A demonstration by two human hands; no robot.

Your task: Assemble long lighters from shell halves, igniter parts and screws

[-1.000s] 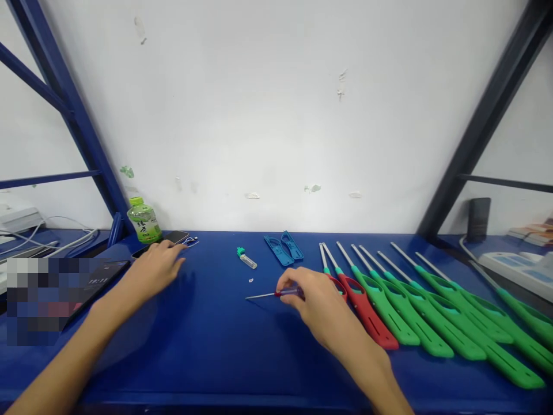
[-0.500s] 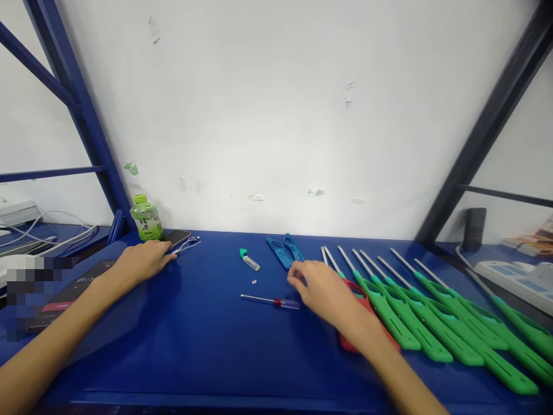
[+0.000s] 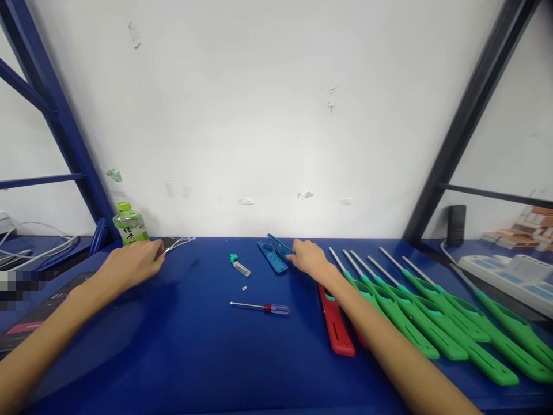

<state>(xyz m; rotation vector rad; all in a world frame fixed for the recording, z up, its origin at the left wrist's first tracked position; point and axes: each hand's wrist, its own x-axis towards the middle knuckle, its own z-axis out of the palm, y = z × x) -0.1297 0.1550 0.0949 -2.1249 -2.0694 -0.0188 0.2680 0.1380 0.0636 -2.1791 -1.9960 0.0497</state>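
My left hand (image 3: 133, 264) is closed at the back left, with thin white wires (image 3: 179, 242) sticking out from its fingertips. My right hand (image 3: 310, 257) pinches one blue plastic casing half (image 3: 280, 246), which is tilted up off the table. Its matching blue casing half (image 3: 273, 257) lies flat just to the left. A small clear fuel tank with a green top (image 3: 240, 266) rests left of the casing. Nearer to me are a tiny white piece (image 3: 244, 287) and a screwdriver (image 3: 276, 309) with a red and clear purple handle.
Several green lighters (image 3: 432, 323) with long metal tubes lie in a row at the right, beside red lighters (image 3: 337, 328) partly under my right arm. A green drink bottle (image 3: 131, 225) stands at the back left. A dark phone (image 3: 30, 317) lies beneath my left forearm.
My right hand has reached farther back and taken hold of one blue casing half, tilting it up. My left hand has closed on the white wires. The view has shifted slightly right.
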